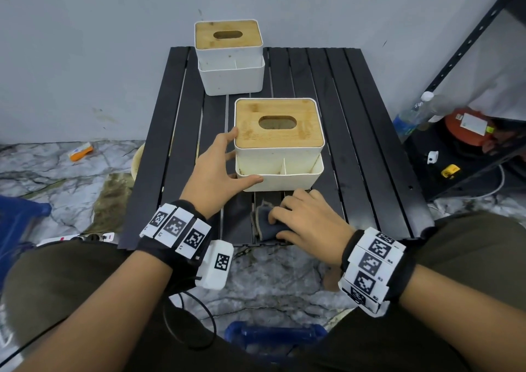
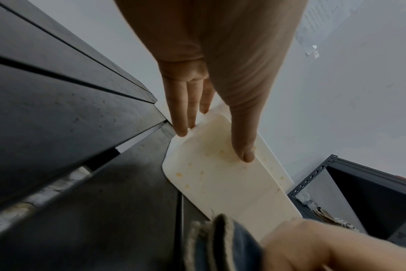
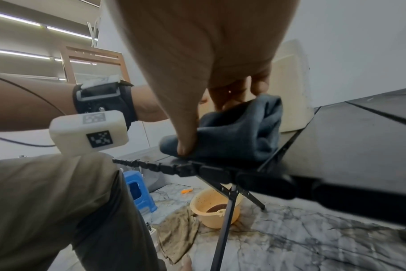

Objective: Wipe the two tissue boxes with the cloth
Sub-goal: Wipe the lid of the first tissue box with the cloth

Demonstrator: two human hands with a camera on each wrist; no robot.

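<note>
Gripping now: the right hand (image 1: 306, 219) is curling its fingers and thumb round the dark cloth (image 1: 269, 226), which is lying bunched on the black slatted table (image 1: 370, 143) near its front edge.
Bracing: the left hand (image 1: 217, 172) is resting spread against the near tissue box (image 1: 279, 143), fingers straight at its left wall and the thumb lying along its front rim; it is holding nothing closed.
Key relation: the near tissue box is sitting just beyond the cloth, straight ahead of the right fingers, its long side running across the person's view.
Nearer hand: the right hand is lying closest to the stained front wall.
Second box: the far tissue box (image 1: 229, 58) is standing well apart, at the back left against the wall.
Likely move: lifting the cloth forward and up onto the near box.
</note>
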